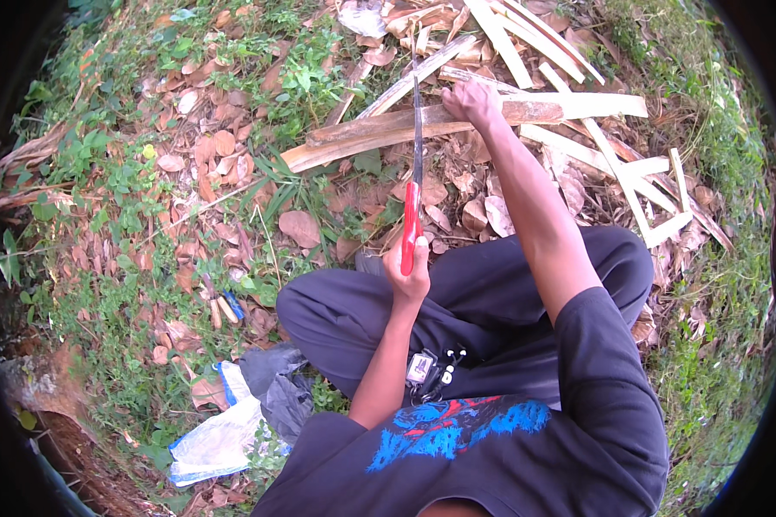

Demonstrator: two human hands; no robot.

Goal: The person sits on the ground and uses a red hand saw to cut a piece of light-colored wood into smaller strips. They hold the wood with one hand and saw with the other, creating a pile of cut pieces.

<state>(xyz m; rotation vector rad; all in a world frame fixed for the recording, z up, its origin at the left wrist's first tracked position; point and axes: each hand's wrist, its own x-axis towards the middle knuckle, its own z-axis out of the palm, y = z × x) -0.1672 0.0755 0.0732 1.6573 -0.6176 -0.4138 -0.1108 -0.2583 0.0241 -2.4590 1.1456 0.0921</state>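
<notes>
My left hand [409, 272] is closed around the red handle of a hand saw [412, 215]. Its narrow dark blade points away from me and crosses a long brown piece of wood [353, 133] lying crosswise on the ground. To the right of the blade, my right hand [474, 102] has its fingers curled on the same wood, gripping it. A paler, light-faced strip [608, 105] lies along the right end of that wood. Whether the blade's teeth have cut into the wood cannot be made out.
Pale wood strips [616, 164] lie scattered at the right and far side. Small hand tools with wooden and blue handles [224, 310] rest in the grass to my left. A white plastic bag [220, 439] and grey bag [284, 392] lie beside my folded legs [526, 276].
</notes>
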